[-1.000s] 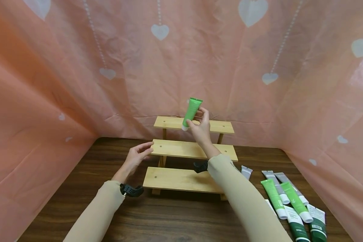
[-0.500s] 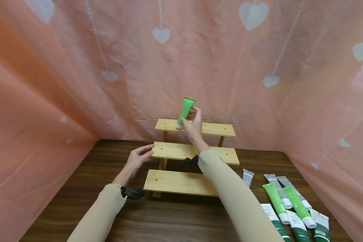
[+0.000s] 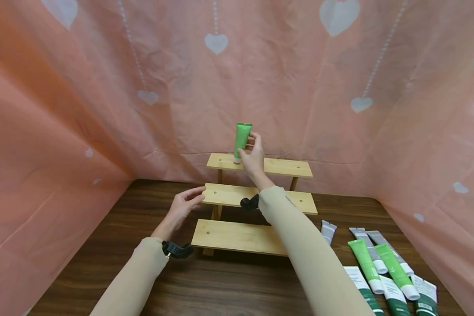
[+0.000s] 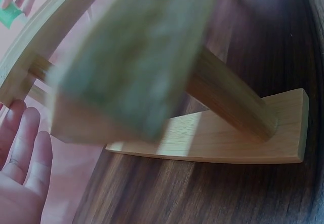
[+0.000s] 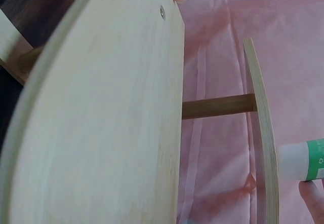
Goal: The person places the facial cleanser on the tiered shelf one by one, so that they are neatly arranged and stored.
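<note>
A green squeeze tube (image 3: pixel 242 137) with a white cap is pinched between the thumb and fingers of my right hand (image 3: pixel 255 159). It stands cap down and nearly upright at the left part of the top shelf (image 3: pixel 286 166) of a three-step wooden rack. In the right wrist view, the white cap (image 5: pixel 293 161) is right beside that shelf's edge; whether it touches the board I cannot tell. My left hand (image 3: pixel 181 207) is at the left end of the middle shelf (image 3: pixel 231 195), its fingers (image 4: pixel 26 145) extended and the fingertips at the board's edge.
The bottom shelf (image 3: pixel 237 237) is partly covered by my right sleeve. On the right of the dark wood table (image 3: pixel 221 285) lie several tubes: green ones (image 3: pixel 395 267), grey ones (image 3: pixel 328 231) and white-and-green ones (image 3: pixel 425 294). A pink curtain (image 3: pixel 280 87) surrounds the table.
My right hand has carried the green tube leftward and down to the top shelf, turning it from tilted to nearly upright. The left hand has stayed at the middle shelf's end.
</note>
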`<control>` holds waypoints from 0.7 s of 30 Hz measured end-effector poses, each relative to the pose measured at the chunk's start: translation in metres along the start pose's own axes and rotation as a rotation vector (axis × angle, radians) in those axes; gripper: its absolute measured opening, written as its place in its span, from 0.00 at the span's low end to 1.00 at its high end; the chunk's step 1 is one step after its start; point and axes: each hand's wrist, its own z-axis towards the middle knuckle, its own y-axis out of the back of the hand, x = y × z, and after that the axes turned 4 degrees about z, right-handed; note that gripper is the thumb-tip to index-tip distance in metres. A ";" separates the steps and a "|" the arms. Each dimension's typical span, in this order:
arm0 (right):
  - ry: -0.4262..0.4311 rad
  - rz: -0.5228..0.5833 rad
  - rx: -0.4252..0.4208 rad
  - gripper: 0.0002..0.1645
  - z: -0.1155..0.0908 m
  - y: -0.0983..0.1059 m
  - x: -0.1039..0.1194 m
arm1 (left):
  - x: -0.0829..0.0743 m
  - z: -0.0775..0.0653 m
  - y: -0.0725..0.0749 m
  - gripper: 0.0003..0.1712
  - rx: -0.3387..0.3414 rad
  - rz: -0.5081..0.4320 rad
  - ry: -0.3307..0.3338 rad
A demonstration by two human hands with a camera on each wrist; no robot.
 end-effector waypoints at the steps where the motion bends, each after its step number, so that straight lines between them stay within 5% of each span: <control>1: -0.005 -0.013 0.003 0.33 0.001 -0.001 -0.003 | 0.000 0.000 0.000 0.23 -0.001 0.005 0.000; 21: -0.098 -0.109 0.025 0.30 0.007 0.003 -0.021 | -0.025 -0.011 -0.008 0.23 0.033 0.014 0.002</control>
